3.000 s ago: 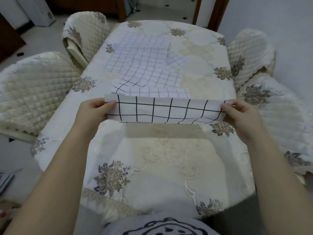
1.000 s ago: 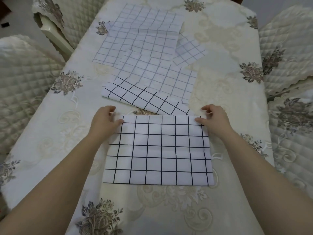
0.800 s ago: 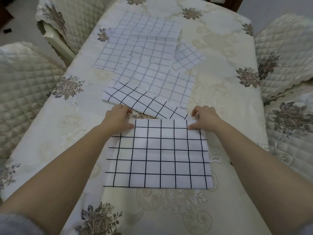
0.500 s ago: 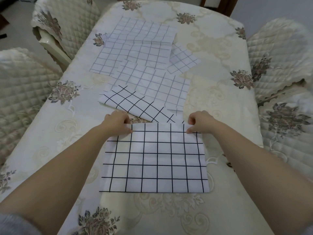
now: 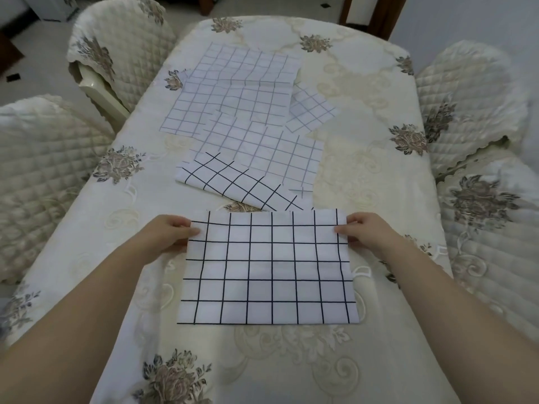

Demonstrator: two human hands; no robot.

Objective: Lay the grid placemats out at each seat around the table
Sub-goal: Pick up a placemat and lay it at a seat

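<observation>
Cream cloth with brown flower motifs covers the long desk [image 5: 364,158], which runs from the near edge to the far end of the room. Quilted chairs stand along both sides: two on the left [image 5: 43,170] [image 5: 122,39] and two on the right [image 5: 472,97] [image 5: 495,228]. Toward the far middle of the desk lies a loose heap of overlapping grid placemats [image 5: 242,112], pale-lined ones on top of each other, with a bold black-lined mat [image 5: 233,182] at the heap's near edge, lying askew. Just near of that, at the near seat, a white placemat with a black grid [image 5: 268,269] lies spread on the cloth, its long side running left to right. The left hand [image 5: 166,233] pinches its far left corner, thumb on top of the fabric. The right hand [image 5: 367,231] pinches the far right corner the same way. Both forearms reach in from the near edge.
</observation>
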